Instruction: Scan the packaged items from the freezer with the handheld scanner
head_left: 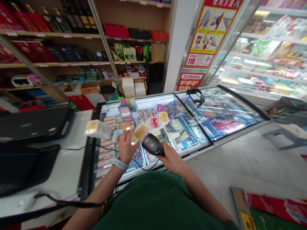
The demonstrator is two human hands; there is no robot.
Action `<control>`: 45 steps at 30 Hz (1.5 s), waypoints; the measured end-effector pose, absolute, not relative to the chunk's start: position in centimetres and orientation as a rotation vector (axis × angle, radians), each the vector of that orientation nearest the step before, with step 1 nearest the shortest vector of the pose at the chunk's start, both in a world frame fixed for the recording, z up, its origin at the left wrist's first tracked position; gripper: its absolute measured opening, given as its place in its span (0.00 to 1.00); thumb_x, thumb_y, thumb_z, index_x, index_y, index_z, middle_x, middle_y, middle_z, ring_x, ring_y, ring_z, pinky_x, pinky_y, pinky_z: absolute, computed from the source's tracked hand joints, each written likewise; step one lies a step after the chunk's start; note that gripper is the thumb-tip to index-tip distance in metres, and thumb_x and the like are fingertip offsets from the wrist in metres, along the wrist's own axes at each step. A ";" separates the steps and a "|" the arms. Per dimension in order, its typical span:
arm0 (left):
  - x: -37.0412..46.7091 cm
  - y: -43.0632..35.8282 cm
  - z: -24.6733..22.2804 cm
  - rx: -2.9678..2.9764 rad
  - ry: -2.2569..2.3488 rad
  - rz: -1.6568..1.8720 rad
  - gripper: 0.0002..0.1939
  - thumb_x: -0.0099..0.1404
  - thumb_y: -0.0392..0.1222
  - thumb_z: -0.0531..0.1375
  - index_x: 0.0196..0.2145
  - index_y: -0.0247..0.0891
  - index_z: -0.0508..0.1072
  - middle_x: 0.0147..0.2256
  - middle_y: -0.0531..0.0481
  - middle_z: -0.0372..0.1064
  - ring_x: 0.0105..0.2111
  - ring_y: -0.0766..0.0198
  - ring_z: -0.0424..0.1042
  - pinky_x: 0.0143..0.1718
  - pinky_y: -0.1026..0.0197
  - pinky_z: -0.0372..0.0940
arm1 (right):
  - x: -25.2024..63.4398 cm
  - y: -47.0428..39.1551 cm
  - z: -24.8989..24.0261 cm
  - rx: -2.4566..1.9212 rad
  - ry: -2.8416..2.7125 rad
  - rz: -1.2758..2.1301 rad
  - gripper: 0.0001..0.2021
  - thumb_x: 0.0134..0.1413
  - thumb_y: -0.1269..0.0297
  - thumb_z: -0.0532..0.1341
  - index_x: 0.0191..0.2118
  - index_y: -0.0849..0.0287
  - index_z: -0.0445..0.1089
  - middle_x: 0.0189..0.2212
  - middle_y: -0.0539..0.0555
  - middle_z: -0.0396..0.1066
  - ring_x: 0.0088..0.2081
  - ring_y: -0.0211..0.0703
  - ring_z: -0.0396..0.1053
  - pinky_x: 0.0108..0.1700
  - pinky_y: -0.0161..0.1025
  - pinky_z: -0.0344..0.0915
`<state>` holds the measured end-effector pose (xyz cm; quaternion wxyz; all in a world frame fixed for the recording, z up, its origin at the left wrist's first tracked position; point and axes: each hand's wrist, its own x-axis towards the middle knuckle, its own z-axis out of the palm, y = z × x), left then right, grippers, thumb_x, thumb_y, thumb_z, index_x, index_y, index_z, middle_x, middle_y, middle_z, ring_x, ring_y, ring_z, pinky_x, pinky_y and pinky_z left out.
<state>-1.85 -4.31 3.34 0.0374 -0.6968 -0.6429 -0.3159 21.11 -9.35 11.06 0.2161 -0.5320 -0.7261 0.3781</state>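
Note:
My left hand (125, 144), with a pale-banded watch at the wrist, grips a small clear packet with a yellow label (140, 131) by its near left edge. My right hand (171, 158) is wrapped round the handle of a black barcode scanner (151, 144). The scanner's head lies just right of the packet and points towards it. Beyond the two hands, a red-labelled packet (154, 122) and another yellow-labelled packet (163, 118) rest on the glass freezer top. A stack of clear packets (94, 128) stands left of my left hand.
A chest freezer (206, 144) with sliding glass lids spans the middle. Black straps (196, 95) lie on its far edge. At left, a laptop (35, 123) sits on a white counter (82, 127). The scanner's cable (141, 167) loops across the glass.

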 end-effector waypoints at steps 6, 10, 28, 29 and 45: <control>-1.7 -4.4 3.2 -2.157 -2.018 -0.937 0.29 0.60 0.51 0.61 0.58 0.41 0.65 0.54 0.39 0.66 0.56 0.49 0.63 0.59 0.48 0.49 | 21.1 -9.2 10.8 -1.468 -2.018 1.064 0.15 0.55 0.73 0.61 0.48 0.58 0.62 0.44 0.57 0.69 0.47 0.47 0.67 0.48 0.40 0.60; -1.7 -4.4 3.1 -2.158 -2.008 -0.943 0.29 0.60 0.51 0.61 0.58 0.40 0.66 0.54 0.39 0.66 0.55 0.50 0.63 0.59 0.49 0.49 | 21.2 -9.2 10.6 -1.462 -2.030 1.057 0.15 0.55 0.73 0.61 0.48 0.58 0.61 0.45 0.57 0.69 0.48 0.47 0.66 0.49 0.40 0.60; -1.7 -4.6 3.1 -2.166 -2.056 -0.925 0.30 0.60 0.51 0.61 0.58 0.41 0.65 0.53 0.40 0.66 0.55 0.49 0.63 0.59 0.48 0.49 | 20.9 -9.2 10.8 -1.512 -2.015 1.117 0.15 0.55 0.72 0.61 0.48 0.58 0.60 0.44 0.57 0.69 0.47 0.47 0.67 0.48 0.40 0.61; -1.7 -4.6 3.1 -2.165 -2.056 -0.931 0.30 0.60 0.51 0.61 0.58 0.41 0.65 0.53 0.40 0.66 0.55 0.49 0.63 0.60 0.48 0.49 | 20.9 -9.2 10.7 -1.511 -2.013 1.108 0.15 0.55 0.72 0.61 0.47 0.58 0.61 0.44 0.57 0.69 0.47 0.47 0.67 0.48 0.40 0.61; -9.1 -2.2 -4.0 -1.488 -2.821 -0.795 0.32 0.55 0.60 0.60 0.51 0.35 0.71 0.42 0.34 0.73 0.48 0.39 0.69 0.44 0.39 0.65 | 21.9 -9.8 9.7 -1.526 -1.989 1.126 0.12 0.54 0.74 0.59 0.45 0.59 0.63 0.43 0.58 0.69 0.46 0.48 0.67 0.48 0.41 0.61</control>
